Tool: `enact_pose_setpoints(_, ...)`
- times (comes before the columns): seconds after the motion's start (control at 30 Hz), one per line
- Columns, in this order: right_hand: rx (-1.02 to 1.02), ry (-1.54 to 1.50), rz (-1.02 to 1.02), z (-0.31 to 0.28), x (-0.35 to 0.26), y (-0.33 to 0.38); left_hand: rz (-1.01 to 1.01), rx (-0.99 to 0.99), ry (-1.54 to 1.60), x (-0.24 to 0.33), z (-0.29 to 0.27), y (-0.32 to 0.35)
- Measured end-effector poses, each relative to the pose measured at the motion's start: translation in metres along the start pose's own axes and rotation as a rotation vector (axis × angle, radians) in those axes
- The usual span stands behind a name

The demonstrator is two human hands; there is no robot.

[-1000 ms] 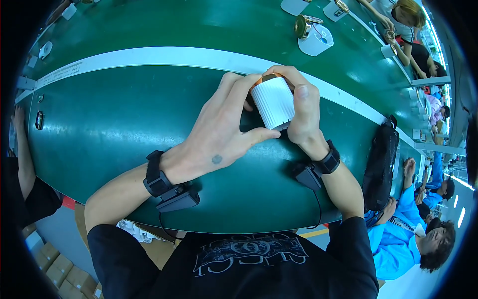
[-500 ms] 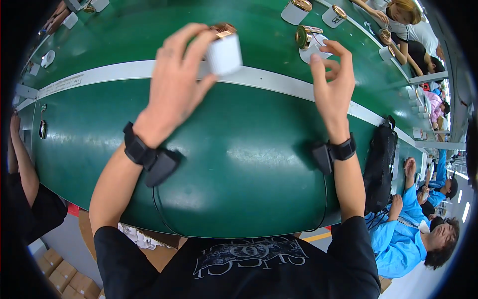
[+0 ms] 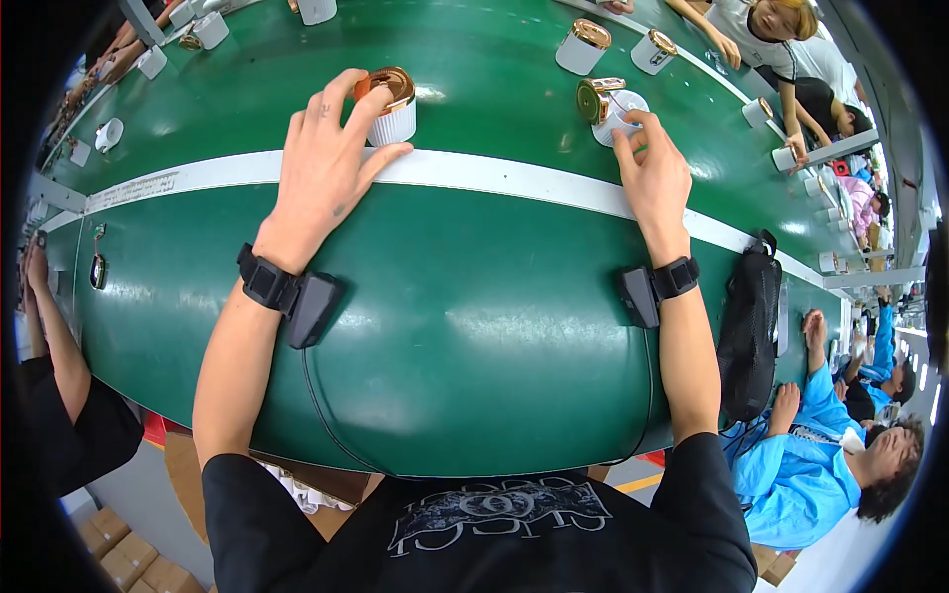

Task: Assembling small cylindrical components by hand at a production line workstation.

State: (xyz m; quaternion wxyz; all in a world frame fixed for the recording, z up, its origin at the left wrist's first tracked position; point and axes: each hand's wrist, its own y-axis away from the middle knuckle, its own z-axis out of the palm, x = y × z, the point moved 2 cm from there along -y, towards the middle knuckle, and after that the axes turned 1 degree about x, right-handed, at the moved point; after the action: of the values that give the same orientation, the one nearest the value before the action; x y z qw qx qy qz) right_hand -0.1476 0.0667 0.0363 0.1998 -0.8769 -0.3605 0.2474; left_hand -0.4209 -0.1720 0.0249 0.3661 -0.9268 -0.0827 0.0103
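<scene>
A white ribbed cup-shaped housing with a copper-coloured lid point(image 3: 398, 117) stands upright on the green surface beyond the pale strip. My left hand point(image 3: 324, 163) is beside it, fingers spread, with fingertips at the lid's left edge and the thumb near the base; the hand looks open. Over on the right, a second white cup point(image 3: 605, 130) has its gold lid part point(image 3: 595, 100) tipped off to its left, and a thin wire shows between them. My right hand point(image 3: 657, 176) curls thumb and forefinger against that cup's near right side. The other right fingertips are partly hidden.
Two white cups with copper lids point(image 3: 583, 47) point(image 3: 653, 52) stand at the far right. A black mesh bag point(image 3: 749, 336) lies at the right of the green table point(image 3: 474, 326). A small ring-shaped part point(image 3: 98, 269) lies at left. Co-workers sit on both sides.
The white cup in my left hand has come down from the air to the surface, and the fingers have loosened around it. My right fingers have closed in on the second cup.
</scene>
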Motion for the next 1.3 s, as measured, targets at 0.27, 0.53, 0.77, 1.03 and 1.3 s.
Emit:
enact_pose_setpoints(0.27,-0.066,-0.187,0.082,-0.011,0.013,-0.003,0.181,0.159,0.079,0.022,-0.015,0.005)
enact_pose_setpoints(0.53,-0.417,-0.426,-0.184,-0.051,-0.067,0.01,-0.407,-0.31,1.072,0.097,-0.019,0.011)
enact_pose_setpoints(0.77,-0.566,-0.455,-0.307,-0.058,-0.098,0.035,-0.647,-0.595,1.237,0.085,-0.013,0.016)
enact_pose_setpoints(1.03,-0.296,-0.177,-0.437,-0.069,-0.146,0.057,-0.867,-0.509,1.549,0.105,-0.035,0.017)
enact_pose_setpoints(1.3,-0.364,-0.379,-0.264,-0.069,-0.132,0.055,-0.444,-0.275,1.214,0.115,-0.034,0.024)
